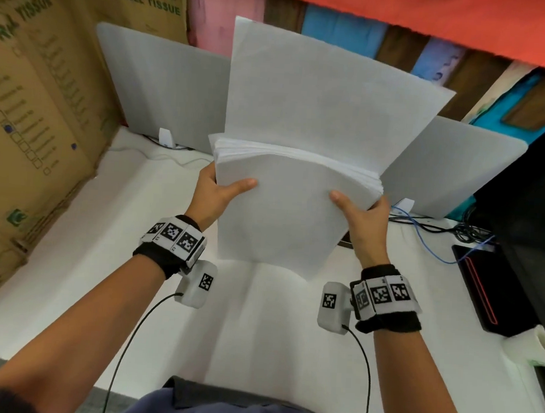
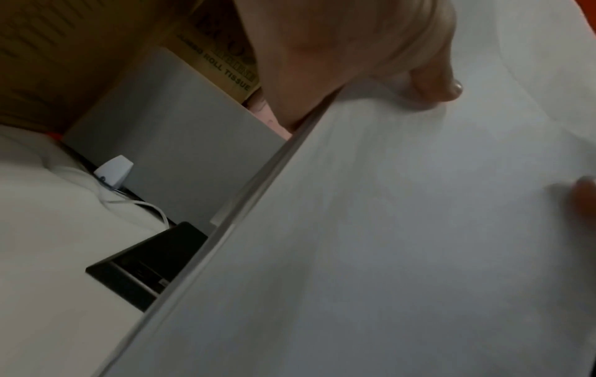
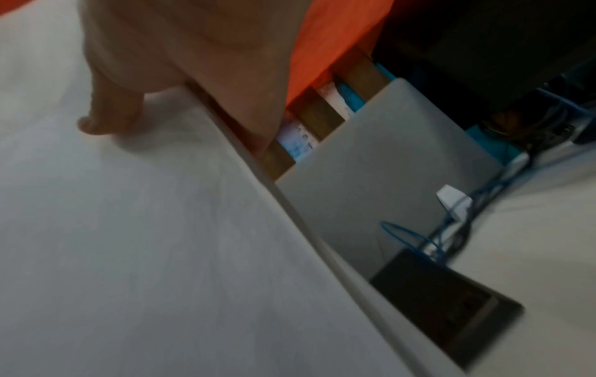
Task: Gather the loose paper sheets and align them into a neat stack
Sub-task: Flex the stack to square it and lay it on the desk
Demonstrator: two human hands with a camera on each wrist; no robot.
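Note:
A thick stack of white paper sheets (image 1: 283, 213) stands upright above the white table (image 1: 72, 259), its lower edge lifted off the surface. One tall sheet (image 1: 318, 92) rises well above the rest at the back. My left hand (image 1: 216, 192) grips the stack's left edge, thumb on the front sheet. My right hand (image 1: 361, 212) grips the right edge the same way. The left wrist view shows the stack (image 2: 403, 242) with my left thumb (image 2: 435, 84) pressed on it. In the right wrist view my thumb (image 3: 106, 112) lies on the paper (image 3: 145, 242).
Grey divider panels (image 1: 163, 87) stand behind the paper. Cardboard boxes (image 1: 40, 99) wall the left side. A black device with a red line (image 1: 481, 286), a dark monitor (image 1: 536, 201) and tangled cables (image 1: 437, 227) fill the right. A black box (image 2: 145, 265) lies on the table under the stack.

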